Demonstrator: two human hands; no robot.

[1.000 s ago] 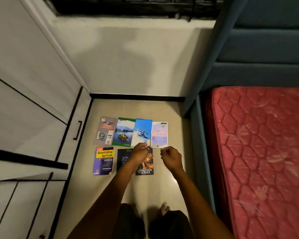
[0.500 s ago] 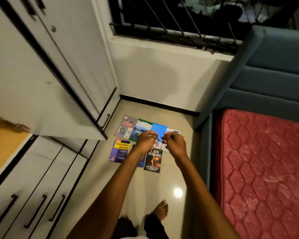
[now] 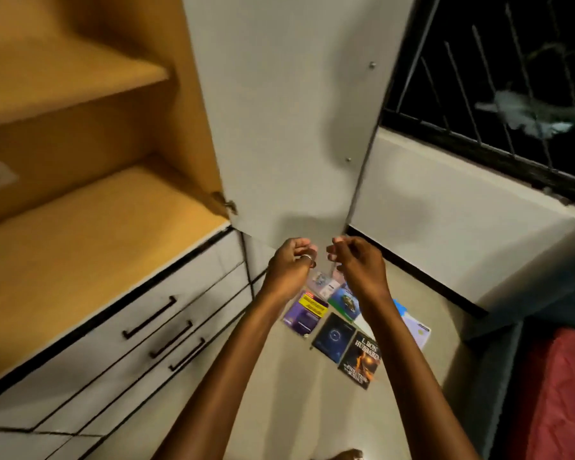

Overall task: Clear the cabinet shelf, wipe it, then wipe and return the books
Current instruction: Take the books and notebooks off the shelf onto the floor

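One cover on the floor (image 3: 312, 410) reads clearly: the black book (image 3: 361, 361) with flames says "L. RON HUBBARD" at the top, with a title below that ends in "SCIENCE" (the rest is smeared by blur). The purple book (image 3: 304, 315) carries a yellow label with dark lettering too blurred to read. Between them lies a dark blue book (image 3: 334, 335) with a pale ring on its cover. Farther back are a green-edged book (image 3: 346, 302) showing a landscape, a pale card-like book (image 3: 322, 285), and a white book (image 3: 419, 330) partly hidden behind the right forearm, with a blue corner just beside it. All lie flat, close together, near the drawers (image 3: 166, 327).

Both arms reach forward and up over the books. The left hand (image 3: 287, 265) is raised with fingers curled inward, a ring on one finger; the right hand (image 3: 359, 260) mirrors it, fingertips bent toward the left. The two hands nearly meet, fingertips just apart. Whether anything thin is pinched between them I cannot tell; nothing solid shows in either grasp.

The shelf (image 3: 90, 234) stands bare and tan at left, with another shelf above it, and the open white door (image 3: 289, 111) hangs behind the hands. A barred window (image 3: 498, 94) is at right, a red mattress (image 3: 558, 400) at the lower right.
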